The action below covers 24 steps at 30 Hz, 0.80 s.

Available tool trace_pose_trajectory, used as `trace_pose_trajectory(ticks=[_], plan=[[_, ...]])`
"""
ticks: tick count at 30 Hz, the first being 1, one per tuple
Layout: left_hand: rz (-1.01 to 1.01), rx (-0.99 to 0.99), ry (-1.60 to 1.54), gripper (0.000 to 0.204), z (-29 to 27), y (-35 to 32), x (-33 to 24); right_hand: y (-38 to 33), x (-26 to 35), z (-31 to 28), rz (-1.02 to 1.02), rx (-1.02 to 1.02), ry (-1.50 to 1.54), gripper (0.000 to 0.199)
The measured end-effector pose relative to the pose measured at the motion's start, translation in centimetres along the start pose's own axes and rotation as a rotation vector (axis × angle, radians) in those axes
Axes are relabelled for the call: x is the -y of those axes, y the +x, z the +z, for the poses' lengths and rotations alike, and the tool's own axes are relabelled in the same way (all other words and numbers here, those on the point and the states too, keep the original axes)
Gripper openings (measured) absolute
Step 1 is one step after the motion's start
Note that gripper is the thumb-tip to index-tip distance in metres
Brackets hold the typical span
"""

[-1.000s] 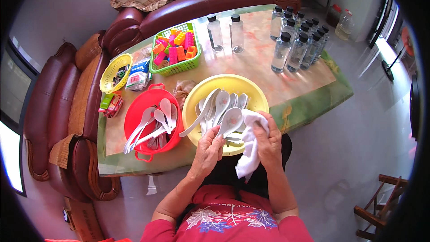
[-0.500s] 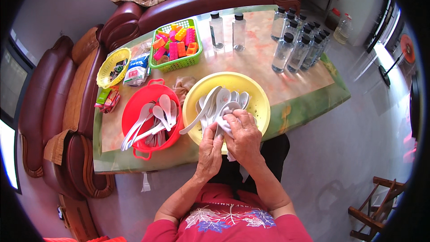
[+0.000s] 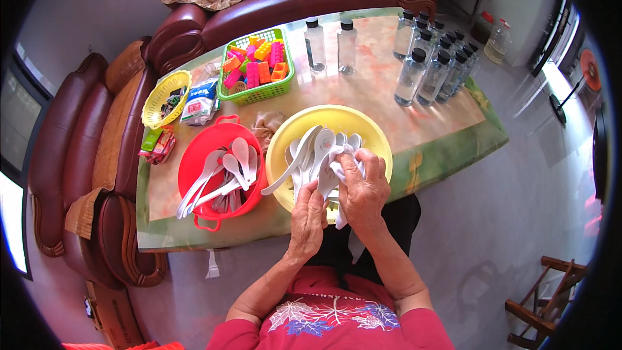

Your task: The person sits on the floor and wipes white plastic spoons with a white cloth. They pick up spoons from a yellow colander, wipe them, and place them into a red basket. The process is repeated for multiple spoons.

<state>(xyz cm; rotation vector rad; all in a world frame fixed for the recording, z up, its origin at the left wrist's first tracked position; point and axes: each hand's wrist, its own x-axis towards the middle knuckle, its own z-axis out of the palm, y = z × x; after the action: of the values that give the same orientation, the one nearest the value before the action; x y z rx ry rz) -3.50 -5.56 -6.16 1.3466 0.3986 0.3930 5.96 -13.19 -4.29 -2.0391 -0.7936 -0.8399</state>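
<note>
Both hands are engaged over the near side of the yellow basin [image 3: 377,133], on the worktop [image 3: 447,120]. The left hand [image 3: 308,220] grips a white spoon [image 3: 328,180] between thumb and fingers; the right hand [image 3: 365,193] is closed around a white cloth [image 3: 341,218], bunched against the spoon's bowl. More white spoons [image 3: 322,144] lie in the basin. The red basin [image 3: 206,144], just left, contains further spoons [image 3: 240,150]. Capped clear bottles [image 3: 409,78] stand far right.
</note>
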Motion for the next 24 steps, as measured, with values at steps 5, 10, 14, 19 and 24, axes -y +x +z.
trace_pose_trajectory(ticks=[5,10,14,19,24], plan=[[-0.026,-0.068,-0.043,0.044,0.1,0.4,-0.6,-1.3,0.5,0.7,-0.075,0.146,0.037,0.045],[0.055,-0.107,0.045,0.054,-0.5,0.6,-0.4,-2.0,1.1,-1.5,-0.087,0.432,0.476,0.043],[0.115,-0.074,0.112,0.057,-0.9,0.6,1.0,-2.7,1.3,-1.5,-0.048,0.366,0.434,0.039],[-0.032,0.006,-0.037,0.052,0.0,0.1,-0.1,-1.3,0.0,0.2,-0.147,0.103,0.072,0.037],[0.012,0.004,-0.030,0.051,0.2,0.1,-0.3,-0.3,0.2,0.4,-0.167,0.106,-0.033,0.038]])
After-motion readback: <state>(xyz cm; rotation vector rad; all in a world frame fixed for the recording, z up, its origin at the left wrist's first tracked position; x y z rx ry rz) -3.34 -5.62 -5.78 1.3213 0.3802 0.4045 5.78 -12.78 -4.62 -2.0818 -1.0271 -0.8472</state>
